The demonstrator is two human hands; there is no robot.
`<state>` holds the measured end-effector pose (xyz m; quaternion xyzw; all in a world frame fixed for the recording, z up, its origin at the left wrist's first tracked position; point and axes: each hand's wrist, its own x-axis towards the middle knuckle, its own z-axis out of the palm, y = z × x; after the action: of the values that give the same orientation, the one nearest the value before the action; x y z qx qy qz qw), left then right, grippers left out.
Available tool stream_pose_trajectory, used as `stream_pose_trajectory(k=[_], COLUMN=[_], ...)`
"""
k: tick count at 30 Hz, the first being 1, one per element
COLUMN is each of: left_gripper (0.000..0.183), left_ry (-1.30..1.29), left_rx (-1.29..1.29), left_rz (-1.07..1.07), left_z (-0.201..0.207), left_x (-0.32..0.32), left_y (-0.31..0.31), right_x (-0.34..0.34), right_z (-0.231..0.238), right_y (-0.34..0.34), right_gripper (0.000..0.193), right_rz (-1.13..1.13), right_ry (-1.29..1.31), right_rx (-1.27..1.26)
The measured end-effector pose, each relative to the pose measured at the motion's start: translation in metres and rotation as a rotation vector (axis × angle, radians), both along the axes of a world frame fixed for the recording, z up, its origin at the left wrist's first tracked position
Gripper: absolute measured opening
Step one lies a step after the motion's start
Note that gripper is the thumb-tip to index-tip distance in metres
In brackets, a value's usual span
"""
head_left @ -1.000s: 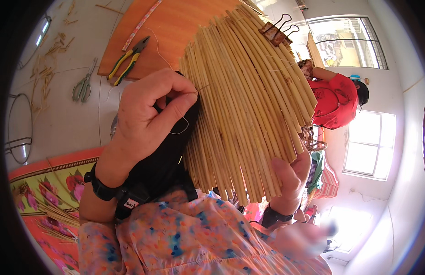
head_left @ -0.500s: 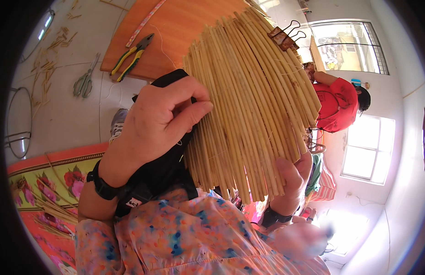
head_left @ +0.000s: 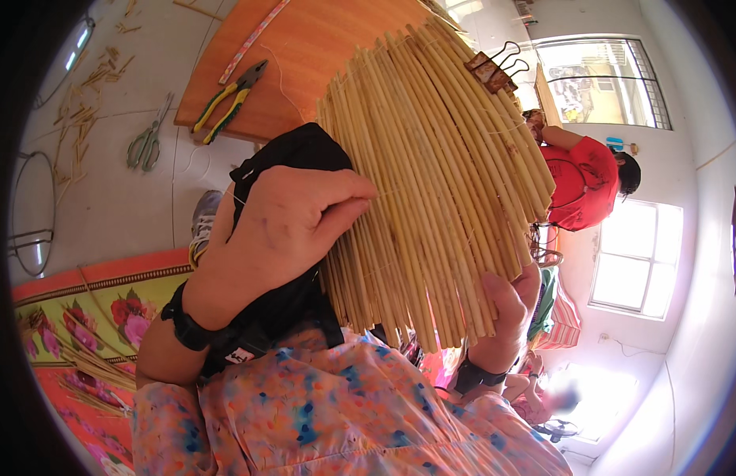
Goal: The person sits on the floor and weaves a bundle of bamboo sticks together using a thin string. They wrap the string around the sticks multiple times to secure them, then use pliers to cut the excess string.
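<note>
A stiff mat of pale straw-coloured stalks (head_left: 423,174), set side by side and joined by fine thread, slants across my lap. My left hand (head_left: 296,214) is at its left side, thumb and forefinger pinched together against the stalks. Whatever is between those fingertips is too small to make out. My right hand (head_left: 511,305) grips the lower right edge, thumb on top and the other fingers hidden beneath. A rusty binder clip (head_left: 488,73) bites the mat's upper right edge. Black cloth (head_left: 292,151) lies under my left hand.
On the orange wooden board (head_left: 304,47) lie yellow-green pliers (head_left: 229,103) and a patterned strip (head_left: 253,44). Green-handled scissors (head_left: 148,143) and stalk scraps (head_left: 82,119) lie on the floor. A person in red (head_left: 582,178) sits at right; another person (head_left: 534,393) is lower right.
My left hand has moved slightly down and right, its pinch closing against the stalks. More black cloth shows above it. My right hand keeps its grip; the person at lower right has shifted.
</note>
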<state>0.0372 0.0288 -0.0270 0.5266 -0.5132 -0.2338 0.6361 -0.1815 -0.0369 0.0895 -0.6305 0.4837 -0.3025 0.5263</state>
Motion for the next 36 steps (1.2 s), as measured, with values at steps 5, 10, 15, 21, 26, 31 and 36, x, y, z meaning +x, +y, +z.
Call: stream_pose_trajectory(k=[5,10,15,21,26,31,36], left_gripper=[0.011,0.01,0.009,0.009,0.01,0.01,0.008], left_ry=[-0.067,-0.046,-0.138,-0.09,-0.089,-0.108,0.326], left_rx=[0.047,-0.033,0.011,-0.027,0.009,0.005,0.092], left_rz=[-0.04,-0.076,-0.014,-0.013,-0.048,-0.037,-0.279], left_z=[0.001,-0.003,0.016,0.007,-0.005,0.016,-0.012], left_x=[-0.005,-0.008,-0.008,-0.013,-0.013,-0.011,-0.008], left_y=[-0.007,-0.021,-0.021,-0.026,-0.033,-0.034,-0.034], right_x=[0.0,-0.004,-0.003,-0.007,-0.008,-0.011,-0.007], right_z=[0.0,0.0,-0.001,-0.001,-0.001,-0.002,0.001], right_y=[0.001,-0.001,-0.002,-0.006,-0.009,-0.011,-0.007], right_gripper=[0.068,0.069,0.068,0.065,0.066,0.065,0.06], right_rz=[0.009,-0.004,0.0,0.012,0.04,0.075,0.12], right_ry=[-0.014,-0.019,-0.017,-0.022,-0.029,-0.01,-0.016], right_rx=[-0.005,0.014,0.036,0.05,0.076,0.079,0.112])
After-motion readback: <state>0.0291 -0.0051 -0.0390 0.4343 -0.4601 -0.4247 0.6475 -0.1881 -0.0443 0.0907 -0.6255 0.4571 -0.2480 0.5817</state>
